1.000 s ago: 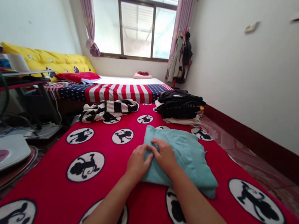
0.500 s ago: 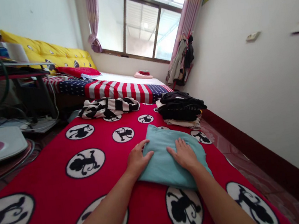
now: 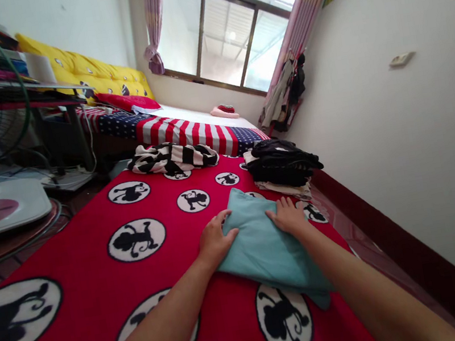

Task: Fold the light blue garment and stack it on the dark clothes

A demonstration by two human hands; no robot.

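- My left hand (image 3: 215,240) lies flat, fingers spread, on the near-left edge of the folded teal garment (image 3: 260,243); it grips nothing, seemingly pinning the fold.
- My right hand (image 3: 289,217) rests open-palmed on the garment's far-right edge, pressing too, I judge.
- The garment sits between both hands on the red monkey-print blanket (image 3: 94,255).
- Just beyond the right hand: a stack of dark folded clothes (image 3: 282,164).
- Well beyond the left hand: a black-and-white striped garment (image 3: 171,159), unfolded.

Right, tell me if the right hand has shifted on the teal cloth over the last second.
Yes. The right hand slid from beside the left hand across the teal cloth to its far right edge, toward the dark clothes pile.
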